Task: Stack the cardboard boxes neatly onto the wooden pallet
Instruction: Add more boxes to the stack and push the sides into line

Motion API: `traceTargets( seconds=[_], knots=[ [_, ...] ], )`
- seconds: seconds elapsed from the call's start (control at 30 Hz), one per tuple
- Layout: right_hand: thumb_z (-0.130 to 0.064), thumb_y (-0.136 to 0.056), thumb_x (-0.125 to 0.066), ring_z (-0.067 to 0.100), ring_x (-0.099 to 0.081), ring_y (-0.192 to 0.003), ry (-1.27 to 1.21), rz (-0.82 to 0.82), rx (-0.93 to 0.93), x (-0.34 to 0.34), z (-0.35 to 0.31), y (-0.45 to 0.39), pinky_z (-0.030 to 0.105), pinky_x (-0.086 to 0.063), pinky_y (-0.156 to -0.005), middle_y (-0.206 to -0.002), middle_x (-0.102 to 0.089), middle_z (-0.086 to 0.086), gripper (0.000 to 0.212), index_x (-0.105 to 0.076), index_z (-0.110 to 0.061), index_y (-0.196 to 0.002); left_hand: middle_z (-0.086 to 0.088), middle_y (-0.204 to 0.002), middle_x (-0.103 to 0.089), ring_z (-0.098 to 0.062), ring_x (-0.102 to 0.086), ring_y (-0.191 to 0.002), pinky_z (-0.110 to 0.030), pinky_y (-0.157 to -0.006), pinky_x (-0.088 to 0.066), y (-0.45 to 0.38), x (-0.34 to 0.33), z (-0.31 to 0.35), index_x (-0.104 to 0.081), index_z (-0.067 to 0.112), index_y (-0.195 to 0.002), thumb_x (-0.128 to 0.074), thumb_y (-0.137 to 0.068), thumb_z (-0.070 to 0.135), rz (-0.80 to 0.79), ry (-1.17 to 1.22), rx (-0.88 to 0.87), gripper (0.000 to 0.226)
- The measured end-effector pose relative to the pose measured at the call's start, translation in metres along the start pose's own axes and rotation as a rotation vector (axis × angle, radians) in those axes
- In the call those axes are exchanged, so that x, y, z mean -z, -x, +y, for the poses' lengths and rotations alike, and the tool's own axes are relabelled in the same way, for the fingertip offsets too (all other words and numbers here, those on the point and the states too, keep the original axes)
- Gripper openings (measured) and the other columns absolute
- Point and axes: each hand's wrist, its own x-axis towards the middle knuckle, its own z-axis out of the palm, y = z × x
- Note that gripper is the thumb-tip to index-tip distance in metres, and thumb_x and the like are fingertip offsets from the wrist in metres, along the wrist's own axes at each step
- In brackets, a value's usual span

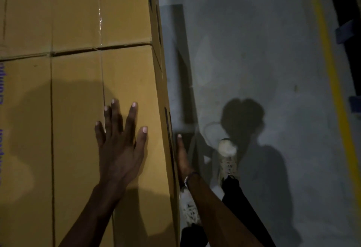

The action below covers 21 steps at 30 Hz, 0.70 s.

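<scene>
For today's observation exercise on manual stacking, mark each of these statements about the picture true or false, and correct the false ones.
1. The left hand lies flat, fingers spread, on top of the near cardboard box. True.
2. The right hand is lifting a box off the floor. False: it is against the right side face of the near cardboard box.
3. A dark gap separates the near box from the far cardboard box. True.
4. A red line runs along the floor. False: the floor line is yellow.
5. The person is barefoot. False: a pale shoe shows.
</scene>
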Motion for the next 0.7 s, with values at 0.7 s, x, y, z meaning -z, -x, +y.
traceTargets(
  seconds=[0.7],
  knots=[
    [-0.096, -0.078, -0.044, 0.03, -0.063, -0.124, 0.014, 0.04, 0.023, 0.011, 0.074, 0.031, 0.05, -0.041, -0.117, -0.138, -0.065, 0.007, 0.102, -0.057, -0.02, -0.144, -0.001, -0.174, 0.017, -0.022, 0.017, -0.16, -0.057, -0.128, 0.002, 0.06, -0.011, -0.036, -0.002, 0.039, -0.166, -0.022, -0.106, 0.06, 0.01, -0.029, -0.046, 0.067]
  ],
)
